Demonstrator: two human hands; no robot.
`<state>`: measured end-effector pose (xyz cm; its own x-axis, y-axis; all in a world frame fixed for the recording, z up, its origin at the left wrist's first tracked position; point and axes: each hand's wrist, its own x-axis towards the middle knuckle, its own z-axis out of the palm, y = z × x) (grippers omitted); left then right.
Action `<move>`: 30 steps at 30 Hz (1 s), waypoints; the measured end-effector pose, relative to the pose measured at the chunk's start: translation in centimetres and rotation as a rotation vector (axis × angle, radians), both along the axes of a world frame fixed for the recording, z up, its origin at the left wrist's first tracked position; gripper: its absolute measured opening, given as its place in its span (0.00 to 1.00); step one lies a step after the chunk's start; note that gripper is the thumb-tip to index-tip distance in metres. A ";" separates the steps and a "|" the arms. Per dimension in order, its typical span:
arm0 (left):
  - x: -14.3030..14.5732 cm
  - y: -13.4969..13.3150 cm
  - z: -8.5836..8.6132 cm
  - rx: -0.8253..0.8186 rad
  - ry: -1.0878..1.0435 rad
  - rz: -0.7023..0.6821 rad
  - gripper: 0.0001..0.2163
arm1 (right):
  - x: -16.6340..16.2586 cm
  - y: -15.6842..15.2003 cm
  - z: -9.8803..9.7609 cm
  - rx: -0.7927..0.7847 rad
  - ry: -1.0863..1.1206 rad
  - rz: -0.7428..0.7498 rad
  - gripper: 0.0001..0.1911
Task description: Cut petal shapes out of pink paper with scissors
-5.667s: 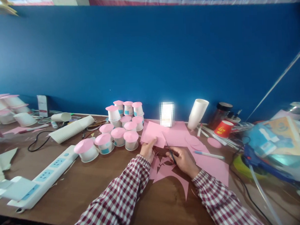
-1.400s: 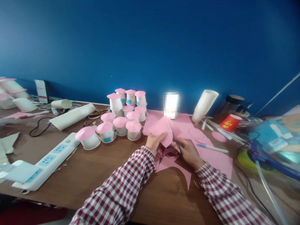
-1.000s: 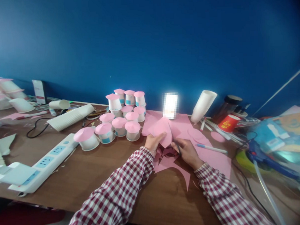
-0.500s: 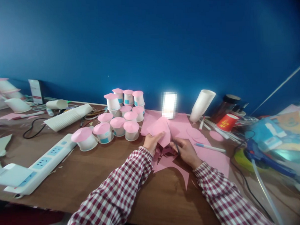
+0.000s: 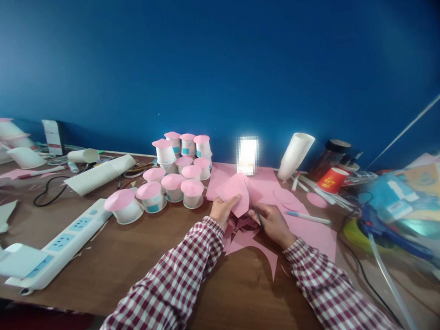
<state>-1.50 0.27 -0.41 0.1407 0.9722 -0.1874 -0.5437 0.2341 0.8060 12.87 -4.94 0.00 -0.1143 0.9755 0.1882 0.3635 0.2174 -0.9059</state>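
Observation:
Between thumb and fingers my left hand (image 5: 223, 211) pinches a piece of pink paper (image 5: 236, 191), raised a little off the table. My right hand (image 5: 275, 224) is closed on scissors (image 5: 259, 218); a dark handle shows, while the blades at the paper's right edge are mostly hidden. Below both hands lie curved pink offcuts (image 5: 254, 241). Larger pink sheets (image 5: 264, 177) spread behind and to the right, with cut pink discs (image 5: 285, 196) and a blue-capped white pen (image 5: 308, 217) on top.
White paper cups with pink tops (image 5: 173, 184) stand grouped left of my hands, some stacked. A power strip (image 5: 66, 244) lies at front left. To the right are a tilted white cup stack (image 5: 296, 154), a red cup (image 5: 332, 180) and a blue glue gun (image 5: 390, 233).
Almost nothing differs. Both hands keep their hold on the paper and scissors, and the view has shifted very slightly.

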 end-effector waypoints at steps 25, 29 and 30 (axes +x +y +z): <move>0.0 0.3 -0.4 0.001 0.022 -0.027 0.19 | 0.3 0.3 -0.5 0.039 0.000 -0.009 0.16; 0.0 0.2 -0.4 0.004 -0.004 -0.024 0.19 | 0.3 0.2 -0.3 0.008 0.029 -0.007 0.17; 0.0 0.2 -0.3 0.005 -0.003 -0.020 0.19 | 0.3 0.1 -0.3 0.008 0.030 -0.008 0.17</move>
